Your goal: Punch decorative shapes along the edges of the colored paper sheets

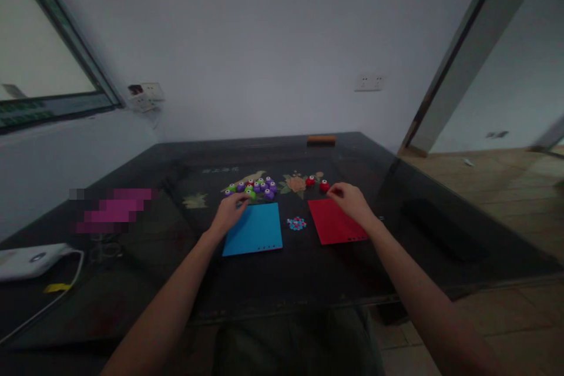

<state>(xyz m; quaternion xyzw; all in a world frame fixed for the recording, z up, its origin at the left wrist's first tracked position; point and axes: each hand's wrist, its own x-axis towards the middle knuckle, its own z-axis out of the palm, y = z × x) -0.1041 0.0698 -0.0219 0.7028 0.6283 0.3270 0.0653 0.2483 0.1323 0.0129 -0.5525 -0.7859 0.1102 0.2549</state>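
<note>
While both arms stretch out over the dark worktop [282,282], the left hand [229,211] rests at the far left corner of the blue sheet [254,229], its fingers [240,202] curled toward a green punch [250,193] at the near edge of the cluster of purple and green punches [258,187]; whether they have closed on it I cannot tell. The right hand [350,200] lies on the far edge of the red sheet [335,221], fingers loosely bent and apart, just beside two red punches [318,183], seemingly steadying the paper. Between the sheets sits a small heap of coloured cut-outs [296,223], which suggests the punches are kept within easy reach. Further off, a brown block [321,140] lies by the wall, a white device [29,259] with a cable at the left, and an open doorway [497,106] to the right.
</note>
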